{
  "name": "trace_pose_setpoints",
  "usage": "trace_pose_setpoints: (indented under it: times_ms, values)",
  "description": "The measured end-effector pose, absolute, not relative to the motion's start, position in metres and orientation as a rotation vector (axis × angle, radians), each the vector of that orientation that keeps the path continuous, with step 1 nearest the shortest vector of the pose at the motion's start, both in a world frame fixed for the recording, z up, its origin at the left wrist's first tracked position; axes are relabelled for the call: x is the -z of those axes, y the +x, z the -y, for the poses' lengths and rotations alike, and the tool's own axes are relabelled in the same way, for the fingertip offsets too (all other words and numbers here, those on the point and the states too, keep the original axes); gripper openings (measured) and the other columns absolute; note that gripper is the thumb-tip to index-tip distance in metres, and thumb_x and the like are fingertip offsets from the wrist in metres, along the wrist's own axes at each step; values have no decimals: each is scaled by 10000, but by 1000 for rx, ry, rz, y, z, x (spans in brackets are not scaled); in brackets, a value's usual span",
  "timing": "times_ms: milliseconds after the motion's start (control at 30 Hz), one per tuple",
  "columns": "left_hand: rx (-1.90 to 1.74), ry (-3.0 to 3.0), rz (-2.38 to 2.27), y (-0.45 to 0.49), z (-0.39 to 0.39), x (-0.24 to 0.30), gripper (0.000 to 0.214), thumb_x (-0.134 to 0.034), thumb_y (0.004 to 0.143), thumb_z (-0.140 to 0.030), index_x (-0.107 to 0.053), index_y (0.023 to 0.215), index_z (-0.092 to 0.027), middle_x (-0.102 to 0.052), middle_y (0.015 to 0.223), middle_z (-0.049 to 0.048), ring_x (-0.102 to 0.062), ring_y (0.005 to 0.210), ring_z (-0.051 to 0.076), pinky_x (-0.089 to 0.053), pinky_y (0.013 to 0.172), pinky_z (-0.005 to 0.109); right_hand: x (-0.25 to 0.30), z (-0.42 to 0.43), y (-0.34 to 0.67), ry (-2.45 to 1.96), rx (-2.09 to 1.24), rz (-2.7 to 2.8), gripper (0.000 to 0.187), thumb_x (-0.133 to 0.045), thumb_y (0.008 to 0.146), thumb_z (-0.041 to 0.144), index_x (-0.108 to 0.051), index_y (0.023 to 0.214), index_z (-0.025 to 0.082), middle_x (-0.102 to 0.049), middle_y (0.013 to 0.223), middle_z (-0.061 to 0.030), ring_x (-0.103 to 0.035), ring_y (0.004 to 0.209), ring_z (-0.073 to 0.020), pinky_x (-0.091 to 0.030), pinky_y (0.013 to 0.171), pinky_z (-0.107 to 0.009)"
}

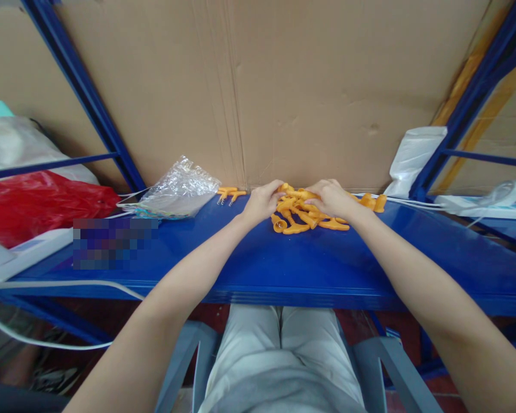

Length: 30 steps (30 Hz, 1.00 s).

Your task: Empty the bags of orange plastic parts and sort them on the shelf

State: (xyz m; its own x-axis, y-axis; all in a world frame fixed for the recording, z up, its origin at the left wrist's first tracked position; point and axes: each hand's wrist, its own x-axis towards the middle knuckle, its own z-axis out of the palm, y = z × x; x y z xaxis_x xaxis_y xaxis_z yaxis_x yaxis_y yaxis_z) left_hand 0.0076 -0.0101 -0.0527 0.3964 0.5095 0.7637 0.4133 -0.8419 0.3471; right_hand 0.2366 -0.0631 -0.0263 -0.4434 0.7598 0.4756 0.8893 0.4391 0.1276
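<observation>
A heap of orange-yellow plastic pieces [312, 218] lies near the back of the blue shelf; several are T-shaped or handle-like, and one shows a round hollow end. At the heap's left side, my left hand [263, 202] has its fingers and thumb closed round the edge of a piece. My right hand [330, 198] grips among the pieces from the right, its fingers curled over them. How far the pieces sit inside either hand is partly hidden. Left of the hands lie orange T-shaped pieces with coiled metal ends [227, 195].
Clear plastic packaging [180, 189] sits at the back left, beside a red plastic bag [47, 198]. A white packet [415, 160] leans by the right post. White cables [413, 202] run along the back. Cardboard [309, 86] walls the rear; the blue shelf [284, 267] ends above my lap.
</observation>
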Motion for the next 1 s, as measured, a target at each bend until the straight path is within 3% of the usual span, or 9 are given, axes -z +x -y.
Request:
trace_pose_setpoints:
  times_ms: [133,367,533,800,1000]
  values:
    - [-1435,2435,-881,9,1,56,136,-690,847,-173,-705,980,-199,-688,725,-6,-621,663,143,-468,684,252,30,62,235,-1399,588,2317,278,-534,926,278,-749,1071,177,-761,1065,-145,-628,1037,-306,-382,978,-456]
    - [-1424,2129,-821,14,-10,57,118,-716,813,-141,-720,930,-153,-769,913,73,-724,864,203,-555,856,340,34,61,234,-1327,787,2300,304,-529,929,270,-728,1116,135,-755,1049,-169,-603,1028,-316,-350,1021,-488]
    - [-1374,1934,-800,16,-5,51,82,-734,784,-110,-719,864,-120,-774,888,92,-743,860,214,-569,894,371,34,62,232,-1315,903,2270,296,-515,944,257,-711,1121,123,-750,1016,-170,-591,1017,-314,-341,1033,-499]
    - [-1246,1630,-816,14,19,39,75,-742,801,-120,-694,858,-117,-733,722,33,-703,673,152,-594,688,283,35,64,228,-1315,1000,2223,279,-484,958,220,-693,1124,137,-738,1022,-150,-573,1029,-295,-327,1067,-504]
    - [-1165,1480,-937,15,34,27,143,-713,853,-110,-643,729,-121,-670,595,12,-635,510,109,-539,559,221,38,62,228,-1284,1056,2199,293,-446,970,193,-675,1151,164,-732,1044,-124,-557,1036,-275,-322,1087,-499]
